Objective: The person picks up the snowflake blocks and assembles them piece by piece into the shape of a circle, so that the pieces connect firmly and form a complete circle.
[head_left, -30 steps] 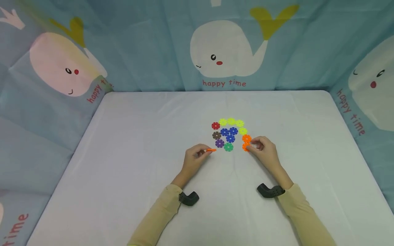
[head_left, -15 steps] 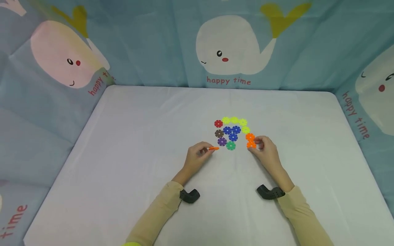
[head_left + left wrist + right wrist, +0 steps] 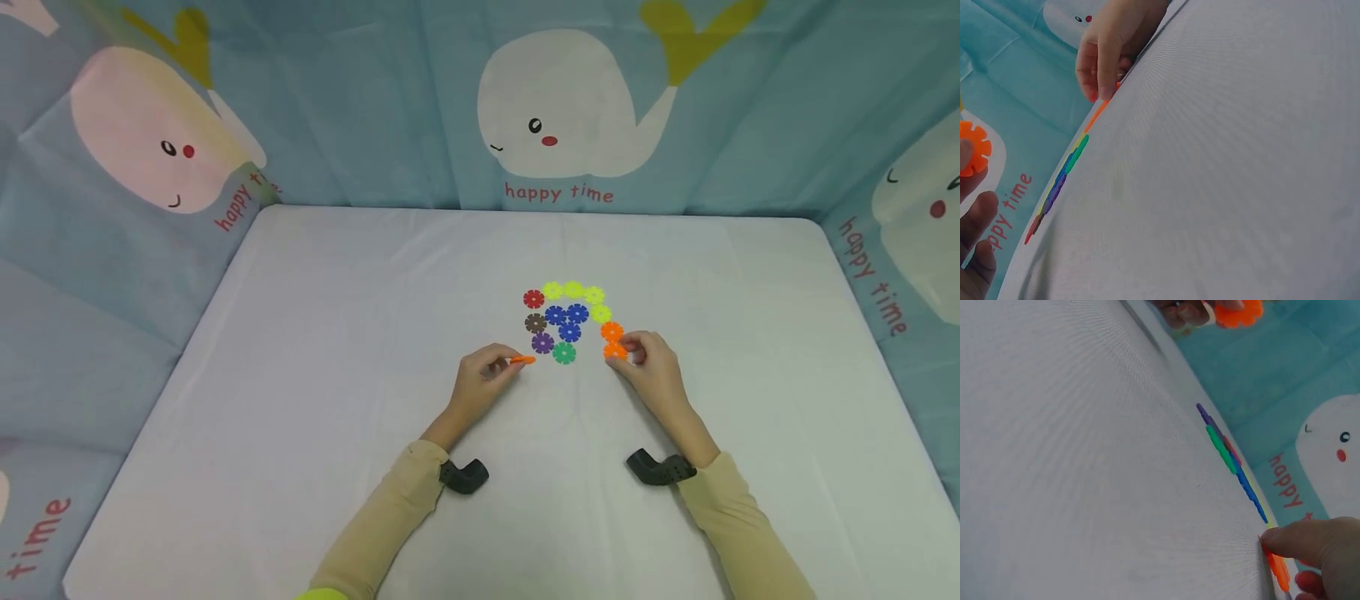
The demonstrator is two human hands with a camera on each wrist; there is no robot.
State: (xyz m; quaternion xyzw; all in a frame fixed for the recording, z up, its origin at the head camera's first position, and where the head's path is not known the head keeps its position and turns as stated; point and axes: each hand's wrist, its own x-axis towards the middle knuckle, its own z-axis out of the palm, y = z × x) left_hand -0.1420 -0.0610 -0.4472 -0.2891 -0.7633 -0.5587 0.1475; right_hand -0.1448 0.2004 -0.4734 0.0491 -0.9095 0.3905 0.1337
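Between thumb and fingers, my left hand [image 3: 480, 375] pinches an orange notched plastic disc [image 3: 979, 149], raised above the table and seen nearly edge-on in the head view. My right hand [image 3: 652, 367] holds the lower orange disc [image 3: 617, 351] on the table, thumb at its near edge and fingers at its right side. Touching that disc from behind is another orange disc [image 3: 612, 331]. Yellow discs [image 3: 573, 289] curve away to a red disc [image 3: 533, 298]. Below it lie a brown disc [image 3: 535, 322], a purple disc [image 3: 542, 342] and a green disc [image 3: 564, 353].
Three blue discs [image 3: 570, 332] sit clustered inside the curve. All the discs lie flat on a white-covered table [image 3: 337, 333]. A blue curtain [image 3: 360, 108] with printed whales hangs behind and at both sides. Black wrist mounts [image 3: 465, 476] stick out from the sleeves.
The head view has shifted slightly, moving the scene a little up and right. Both hands keep nearly the same places, the left still pinching its orange disc and the right still at the lower orange disc.
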